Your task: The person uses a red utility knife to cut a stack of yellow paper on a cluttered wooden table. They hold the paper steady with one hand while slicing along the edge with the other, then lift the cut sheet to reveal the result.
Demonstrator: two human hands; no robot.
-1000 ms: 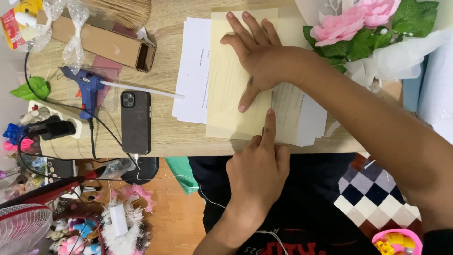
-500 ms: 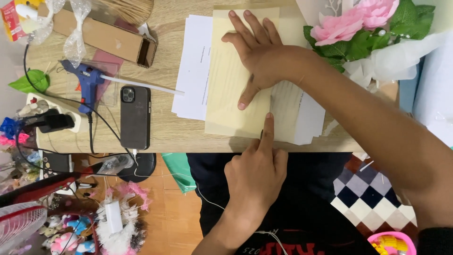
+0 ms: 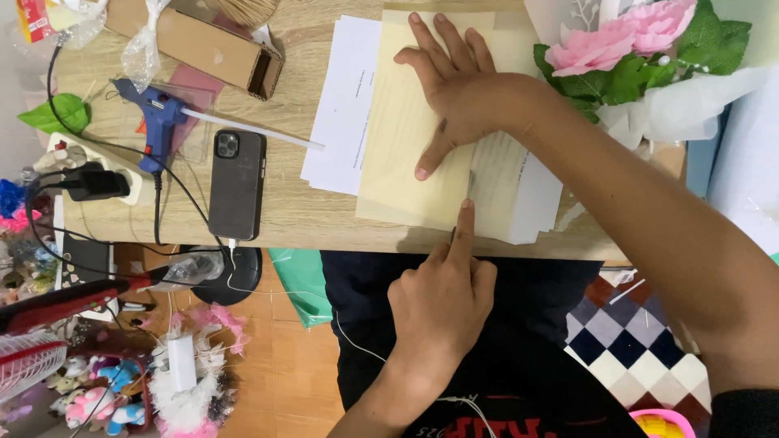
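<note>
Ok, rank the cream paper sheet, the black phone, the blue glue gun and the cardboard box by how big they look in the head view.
1. cream paper sheet, clearly largest, pressed flat by the right hand.
2. cardboard box, though the top edge crops it.
3. black phone.
4. blue glue gun; its body looks close to the phone's size, so this order is unsure.

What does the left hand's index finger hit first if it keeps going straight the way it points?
The left hand points its index finger up the pale yellow paper sheet. Straight on, it would probably first meet the thumb of the right hand, pressed flat on that sheet; depth is unclear.
</note>
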